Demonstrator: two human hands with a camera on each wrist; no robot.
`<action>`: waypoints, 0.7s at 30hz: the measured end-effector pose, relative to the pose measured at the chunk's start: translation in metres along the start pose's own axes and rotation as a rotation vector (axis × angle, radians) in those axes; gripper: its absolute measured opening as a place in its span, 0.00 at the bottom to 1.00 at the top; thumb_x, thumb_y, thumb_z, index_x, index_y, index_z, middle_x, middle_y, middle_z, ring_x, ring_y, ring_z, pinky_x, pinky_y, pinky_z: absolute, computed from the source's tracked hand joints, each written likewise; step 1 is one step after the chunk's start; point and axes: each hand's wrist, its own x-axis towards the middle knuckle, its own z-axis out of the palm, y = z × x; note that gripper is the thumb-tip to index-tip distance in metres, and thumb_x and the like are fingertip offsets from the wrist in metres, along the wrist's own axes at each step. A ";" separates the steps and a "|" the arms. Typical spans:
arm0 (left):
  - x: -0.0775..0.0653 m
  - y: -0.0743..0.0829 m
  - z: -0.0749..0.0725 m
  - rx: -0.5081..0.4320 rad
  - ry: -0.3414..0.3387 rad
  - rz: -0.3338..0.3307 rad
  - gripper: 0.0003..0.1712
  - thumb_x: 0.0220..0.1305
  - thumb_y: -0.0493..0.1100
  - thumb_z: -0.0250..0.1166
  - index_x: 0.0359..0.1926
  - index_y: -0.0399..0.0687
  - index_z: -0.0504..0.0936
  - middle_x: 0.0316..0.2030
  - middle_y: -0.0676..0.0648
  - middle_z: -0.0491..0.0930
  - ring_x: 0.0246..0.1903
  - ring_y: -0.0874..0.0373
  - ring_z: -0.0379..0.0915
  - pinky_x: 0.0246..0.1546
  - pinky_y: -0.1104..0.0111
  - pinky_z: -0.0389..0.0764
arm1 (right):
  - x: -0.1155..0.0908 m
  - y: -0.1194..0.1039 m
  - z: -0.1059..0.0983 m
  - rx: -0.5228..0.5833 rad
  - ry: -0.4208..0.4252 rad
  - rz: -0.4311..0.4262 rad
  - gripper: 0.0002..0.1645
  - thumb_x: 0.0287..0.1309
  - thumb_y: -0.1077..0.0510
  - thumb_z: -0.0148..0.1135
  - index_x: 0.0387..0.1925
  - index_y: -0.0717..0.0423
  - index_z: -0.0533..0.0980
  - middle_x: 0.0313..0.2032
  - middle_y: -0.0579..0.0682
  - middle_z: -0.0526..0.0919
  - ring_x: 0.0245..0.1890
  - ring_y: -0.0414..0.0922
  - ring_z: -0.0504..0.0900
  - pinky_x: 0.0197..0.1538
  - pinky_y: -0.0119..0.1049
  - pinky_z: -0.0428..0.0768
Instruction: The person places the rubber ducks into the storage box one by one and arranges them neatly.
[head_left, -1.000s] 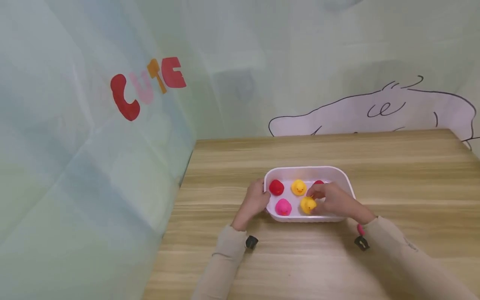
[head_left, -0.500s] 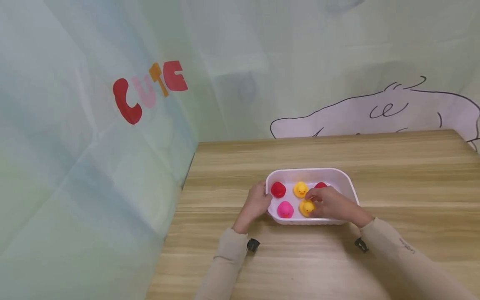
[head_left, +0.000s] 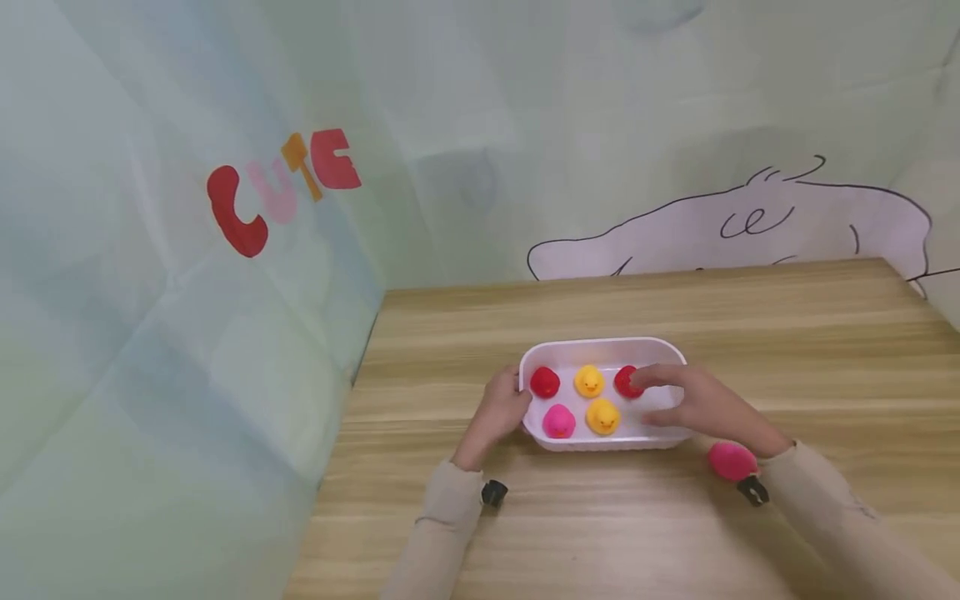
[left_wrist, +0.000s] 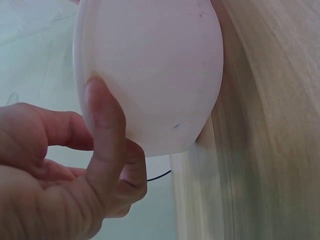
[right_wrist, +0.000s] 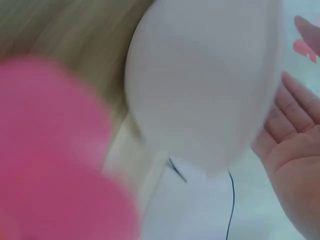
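Note:
My left hand (head_left: 498,406) pinches the left end of a white plastic tub (head_left: 570,351); in the left wrist view the thumb (left_wrist: 107,110) lies against its end wall. Inside, a red rubber duck (head_left: 545,382), a yellow duck (head_left: 589,382) and another red duck (head_left: 628,382) form the back row. A pink duck (head_left: 558,422) and a second yellow duck (head_left: 603,417) sit in front. Over the tub's right end, my right hand (head_left: 693,404) holds nothing, its thumb and fingers spread apart. Its fingertips partly cover the right red duck.
Another pink duck (head_left: 732,461) lies on the wooden table (head_left: 585,517) beneath the right wrist; it looms blurred in the right wrist view. A printed cloth (head_left: 480,208) hangs behind the table and along its left side.
My right hand has let go of the front yellow duck and drawn back to the right, its fingers spreading. That duck now stands facing forward. The left hand still holds the tub.

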 end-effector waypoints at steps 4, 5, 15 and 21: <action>0.000 -0.001 -0.002 -0.038 -0.020 -0.024 0.23 0.65 0.27 0.53 0.60 0.19 0.68 0.30 0.31 0.80 0.18 0.52 0.76 0.17 0.60 0.85 | -0.014 0.005 -0.014 -0.007 0.022 -0.007 0.30 0.50 0.56 0.78 0.57 0.54 0.81 0.53 0.49 0.84 0.56 0.56 0.79 0.54 0.61 0.82; 0.000 -0.001 -0.003 -0.047 -0.024 -0.032 0.23 0.65 0.27 0.53 0.60 0.19 0.68 0.30 0.31 0.80 0.18 0.53 0.76 0.17 0.59 0.85 | -0.017 0.007 -0.018 -0.002 0.027 -0.014 0.30 0.50 0.57 0.78 0.56 0.55 0.81 0.53 0.50 0.84 0.56 0.57 0.79 0.55 0.62 0.81; 0.000 -0.001 -0.003 -0.084 -0.045 -0.066 0.26 0.62 0.26 0.52 0.61 0.20 0.67 0.32 0.31 0.78 0.20 0.50 0.77 0.18 0.59 0.86 | -0.052 0.046 -0.044 0.241 -0.028 -0.096 0.28 0.51 0.64 0.74 0.56 0.58 0.79 0.53 0.53 0.84 0.57 0.37 0.78 0.61 0.30 0.76; 0.002 0.001 -0.002 -0.073 -0.050 -0.086 0.26 0.63 0.27 0.52 0.63 0.20 0.66 0.32 0.34 0.77 0.22 0.47 0.78 0.18 0.61 0.86 | -0.064 0.069 -0.052 0.351 -0.117 -0.254 0.28 0.47 0.77 0.68 0.53 0.63 0.78 0.49 0.59 0.84 0.55 0.36 0.80 0.61 0.21 0.72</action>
